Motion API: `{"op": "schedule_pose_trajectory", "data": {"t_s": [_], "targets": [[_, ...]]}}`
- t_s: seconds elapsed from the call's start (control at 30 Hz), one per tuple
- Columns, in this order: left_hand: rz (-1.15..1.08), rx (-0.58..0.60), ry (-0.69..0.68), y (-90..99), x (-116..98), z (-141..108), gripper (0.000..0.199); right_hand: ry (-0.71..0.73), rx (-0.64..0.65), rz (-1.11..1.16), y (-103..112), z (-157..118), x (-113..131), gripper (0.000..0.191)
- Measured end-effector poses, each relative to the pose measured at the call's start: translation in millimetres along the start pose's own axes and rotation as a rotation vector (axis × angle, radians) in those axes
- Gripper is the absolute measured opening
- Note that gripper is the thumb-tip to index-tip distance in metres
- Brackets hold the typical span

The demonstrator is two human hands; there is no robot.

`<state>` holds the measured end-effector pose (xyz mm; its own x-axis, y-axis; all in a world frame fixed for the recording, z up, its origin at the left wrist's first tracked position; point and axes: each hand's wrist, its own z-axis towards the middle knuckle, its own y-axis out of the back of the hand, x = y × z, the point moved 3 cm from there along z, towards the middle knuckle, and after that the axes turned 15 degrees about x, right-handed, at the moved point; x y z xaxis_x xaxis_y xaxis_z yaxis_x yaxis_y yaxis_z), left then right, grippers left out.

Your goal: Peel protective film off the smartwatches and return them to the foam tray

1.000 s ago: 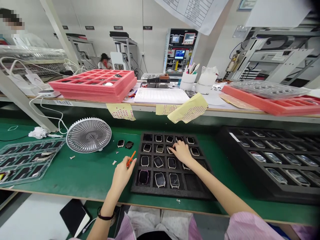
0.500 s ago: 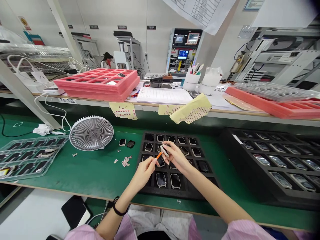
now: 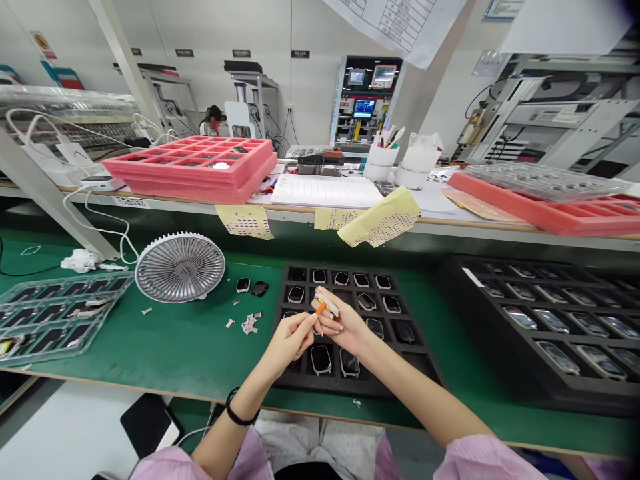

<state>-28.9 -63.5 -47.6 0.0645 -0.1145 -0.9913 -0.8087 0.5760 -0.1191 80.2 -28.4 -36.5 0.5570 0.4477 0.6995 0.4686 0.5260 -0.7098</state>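
My right hand is closed around a silver smartwatch case, held tilted above the black foam tray. In my left hand a thin orange stick-like tool is pinched, its end at the side of the watch case. Fingers partly cover both the tool and the case, so its exact kind cannot be made out. Several smartwatches, such as this watch, lie in the tray's compartments under and around my hands. Two loose watch pieces rest on the green mat left of the tray.
A grey fan stands at the left, beside a clear plastic tray with dark parts. Small paper scraps lie near the foam tray. Stacked black trays are at right. Red trays sit on the shelf above.
My right hand has turned the watch case, showing more of its side and the orange tool against it. My left hand has shifted slightly; the camera view has moved a little.
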Motion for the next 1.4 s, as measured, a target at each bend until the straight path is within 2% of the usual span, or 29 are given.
{"op": "schedule_pose_trajectory", "data": {"t_s": [0.27, 0.47, 0.57, 0.67, 0.77, 0.83, 0.9, 1.03, 1.17, 1.3, 1.4], "targets": [[-0.024, -0.016, -0.066, -0.5, 6.2, -0.9, 0.045, 0.078, -0.072, -0.023, -3.9, -3.7, 0.3, 0.034], [-0.031, -0.135, -0.078, 2.8, -3.9, 0.7, 0.048, 0.15, -0.203, -0.235, -8.9, -11.6, -4.4, 0.022], [-0.023, -0.16, -0.091, -0.3, -7.4, 1.4, 0.045, 0.125, -0.189, -0.387, -7.4, -12.3, -10.1, 0.023], [-0.021, -0.188, -0.08, 7.7, -2.9, -3.3, 0.043, 0.171, -0.224, -0.57, 10.4, -12.4, 0.1, 0.025], [0.129, -0.275, -0.03, 33.6, 4.9, -16.1, 0.04, 0.209, -0.392, -0.824, 47.9, -15.5, 25.1, 0.023], [0.371, -0.348, 0.021, 55.5, 9.1, -27.0, 0.04, 0.162, -0.5, -1.083, 75.2, -18.7, 40.4, 0.021], [0.633, -0.417, 0.126, 75.3, 14.1, -37.4, 0.04, 0.035, -0.55, -1.337, 97.7, -21.0, 47.3, 0.017], [0.901, -0.489, 0.359, 100.0, 26.3, -53.2, 0.034, -0.212, -0.587, -1.656, 120.6, -24.8, 41.4, 0.019], [0.942, -0.544, 0.464, 107.3, 32.0, -61.6, 0.03, -0.234, -0.572, -1.766, 117.6, -24.1, 32.1, 0.015], [0.914, -0.543, 0.402, 99.0, 28.8, -57.2, 0.036, -0.237, -0.532, -2.048, 101.1, -12.0, 26.3, 0.014], [0.902, -0.499, 0.344, 85.3, 24.7, -48.7, 0.036, -0.35, -0.49, -2.131, 91.7, 3.0, 18.4, 0.018]]}}
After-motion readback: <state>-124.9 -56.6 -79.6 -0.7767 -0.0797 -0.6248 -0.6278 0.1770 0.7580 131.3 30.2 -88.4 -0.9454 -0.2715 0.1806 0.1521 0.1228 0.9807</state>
